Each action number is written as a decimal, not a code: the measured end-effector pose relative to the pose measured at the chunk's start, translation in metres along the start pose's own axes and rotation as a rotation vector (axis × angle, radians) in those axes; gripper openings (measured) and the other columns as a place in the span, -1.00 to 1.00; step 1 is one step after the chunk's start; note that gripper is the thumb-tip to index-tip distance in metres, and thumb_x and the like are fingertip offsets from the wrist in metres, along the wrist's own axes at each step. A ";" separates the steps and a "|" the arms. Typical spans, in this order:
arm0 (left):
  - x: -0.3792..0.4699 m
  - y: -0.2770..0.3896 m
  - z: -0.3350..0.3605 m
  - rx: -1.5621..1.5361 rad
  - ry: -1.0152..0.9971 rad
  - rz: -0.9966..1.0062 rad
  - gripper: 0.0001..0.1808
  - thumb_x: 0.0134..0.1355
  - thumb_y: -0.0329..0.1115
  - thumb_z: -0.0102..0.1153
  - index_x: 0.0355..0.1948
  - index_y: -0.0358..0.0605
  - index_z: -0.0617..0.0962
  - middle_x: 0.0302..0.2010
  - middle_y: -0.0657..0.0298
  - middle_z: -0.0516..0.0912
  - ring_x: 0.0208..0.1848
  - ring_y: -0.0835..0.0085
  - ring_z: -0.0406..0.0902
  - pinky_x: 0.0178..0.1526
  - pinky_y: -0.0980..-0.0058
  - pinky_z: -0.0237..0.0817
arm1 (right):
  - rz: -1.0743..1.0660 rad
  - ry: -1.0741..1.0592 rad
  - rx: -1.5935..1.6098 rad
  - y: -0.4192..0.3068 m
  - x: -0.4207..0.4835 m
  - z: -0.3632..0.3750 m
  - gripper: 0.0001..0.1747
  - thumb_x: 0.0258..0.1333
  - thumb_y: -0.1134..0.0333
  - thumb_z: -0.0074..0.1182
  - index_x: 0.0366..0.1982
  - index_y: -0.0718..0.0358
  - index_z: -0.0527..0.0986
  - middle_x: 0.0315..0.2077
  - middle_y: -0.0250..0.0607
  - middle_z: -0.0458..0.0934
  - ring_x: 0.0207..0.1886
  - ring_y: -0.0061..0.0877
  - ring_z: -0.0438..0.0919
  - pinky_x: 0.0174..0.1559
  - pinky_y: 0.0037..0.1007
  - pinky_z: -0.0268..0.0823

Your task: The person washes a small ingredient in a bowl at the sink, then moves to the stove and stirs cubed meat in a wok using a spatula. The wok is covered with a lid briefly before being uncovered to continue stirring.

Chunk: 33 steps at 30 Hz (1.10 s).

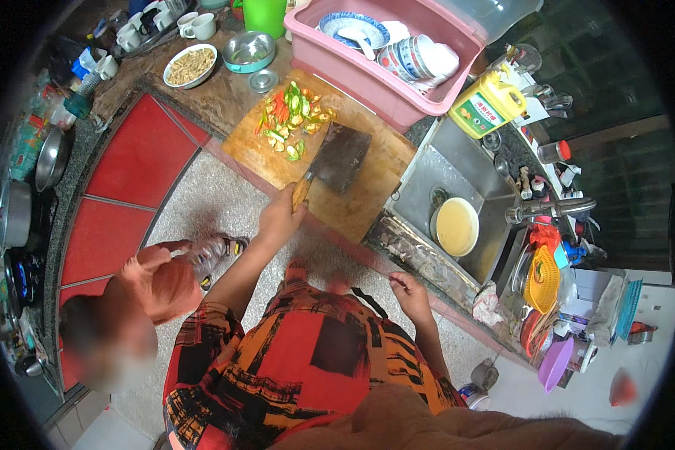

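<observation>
My left hand grips the wooden handle of a cleaver. Its broad dark blade lies over a wooden cutting board. Left of the blade, sliced green and red peppers are spread on the board's far part. My right hand hangs by the counter's front edge with its fingers curled. Nothing shows in it, though its palm is hidden.
A pink tub of dishes stands behind the board. The steel sink on the right holds a bowl of cloudy liquid. A bowl of pale strips sits at the far left. Another person is close on my left.
</observation>
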<state>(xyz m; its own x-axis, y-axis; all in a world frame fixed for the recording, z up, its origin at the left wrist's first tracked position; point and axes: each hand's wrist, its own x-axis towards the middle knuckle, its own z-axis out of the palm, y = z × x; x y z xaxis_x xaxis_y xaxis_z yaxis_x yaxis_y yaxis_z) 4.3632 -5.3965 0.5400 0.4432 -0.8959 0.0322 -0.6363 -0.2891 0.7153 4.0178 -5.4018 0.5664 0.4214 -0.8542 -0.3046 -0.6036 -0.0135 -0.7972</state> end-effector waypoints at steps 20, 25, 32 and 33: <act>-0.181 -0.172 -0.068 -0.068 -0.260 -0.587 -0.43 0.06 0.00 0.02 0.00 -0.16 0.45 -0.10 -0.07 0.53 -0.04 0.04 0.46 0.03 0.25 0.27 | -0.467 -0.932 -0.080 -0.155 0.089 0.172 -0.72 0.15 0.27 -0.12 -0.31 0.35 0.47 -0.43 -0.16 0.54 -0.30 -0.42 0.52 -0.21 -0.43 0.32; -0.239 -0.227 -0.125 -0.106 -0.105 -0.683 -0.43 0.00 0.01 0.08 -0.03 -0.13 0.49 -0.23 -0.03 0.60 -0.18 0.12 0.55 -0.08 0.29 0.33 | -0.621 -1.093 -0.333 -0.244 0.071 0.260 -0.72 0.12 0.23 -0.06 -0.27 0.29 0.47 -0.40 -0.17 0.54 -0.30 -0.45 0.52 -0.21 -0.44 0.32; -0.324 -0.324 -0.213 -0.208 0.041 -0.856 -0.48 0.02 -0.01 0.09 -0.07 -0.14 0.50 -0.24 -0.02 0.60 -0.15 0.12 0.53 -0.09 0.29 0.34 | -0.625 -1.409 -0.577 -0.339 0.053 0.434 -0.64 0.09 0.15 -0.10 -0.23 0.29 0.46 -0.30 -0.08 0.53 -0.22 -0.31 0.51 -0.15 -0.39 0.31; -0.338 -0.335 -0.222 -0.186 0.071 -0.858 -0.48 0.02 -0.01 0.09 -0.07 -0.13 0.50 -0.25 -0.02 0.60 -0.15 0.12 0.54 -0.09 0.29 0.34 | -0.712 -1.408 -0.585 -0.354 0.049 0.458 -0.65 0.09 0.15 -0.09 -0.23 0.28 0.46 -0.32 -0.11 0.53 -0.25 -0.35 0.51 -0.18 -0.41 0.31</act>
<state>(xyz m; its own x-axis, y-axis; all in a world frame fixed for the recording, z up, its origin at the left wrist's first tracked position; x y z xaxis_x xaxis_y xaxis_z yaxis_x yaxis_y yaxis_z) 4.5668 -4.9218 0.4451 0.7634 -0.3701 -0.5293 0.0444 -0.7875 0.6147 4.5622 -5.2007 0.5950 0.7418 0.4990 -0.4479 -0.0561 -0.6194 -0.7831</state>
